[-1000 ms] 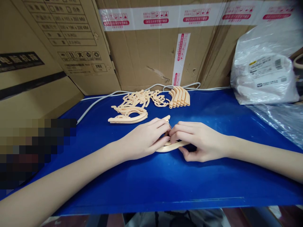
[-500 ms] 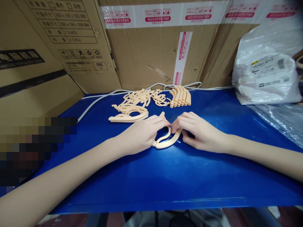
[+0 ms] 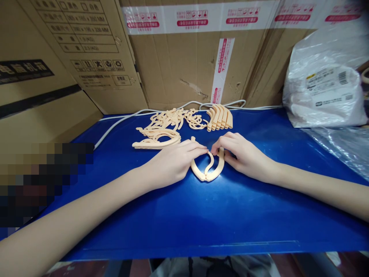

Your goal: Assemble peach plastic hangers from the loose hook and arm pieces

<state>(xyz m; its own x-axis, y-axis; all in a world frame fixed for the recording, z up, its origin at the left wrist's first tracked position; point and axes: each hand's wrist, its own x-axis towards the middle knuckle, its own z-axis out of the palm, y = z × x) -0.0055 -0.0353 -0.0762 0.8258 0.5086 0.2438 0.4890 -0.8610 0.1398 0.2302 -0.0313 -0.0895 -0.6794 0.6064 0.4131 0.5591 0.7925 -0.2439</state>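
Between my hands, on the blue tabletop, lies a beige plastic folding hanger [image 3: 218, 169]. Its two curved arms meet at a joint nearest me, and a thin S-shaped piece rises from that joint between them. My left hand [image 3: 176, 159] is closed round the left arm, its fingers covering part of it. With thumb and fingers, my right hand [image 3: 245, 154] pinches the upper end of the right arm. Folded beige hangers [image 3: 157, 145] lie beyond my left hand.
Behind are a pile of thin curved beige pieces [image 3: 170, 120] and a neat stack of curved arms [image 3: 220, 117]. A white cable [image 3: 121, 118] runs along the back below cardboard boxes [image 3: 184, 61]. A plastic-wrapped package [image 3: 323, 92] stands at right.
The hanger's two arms now stand further apart in a V, its joint shifted right. My right hand has moved slightly up and right with its arm; my left hand stays almost still.
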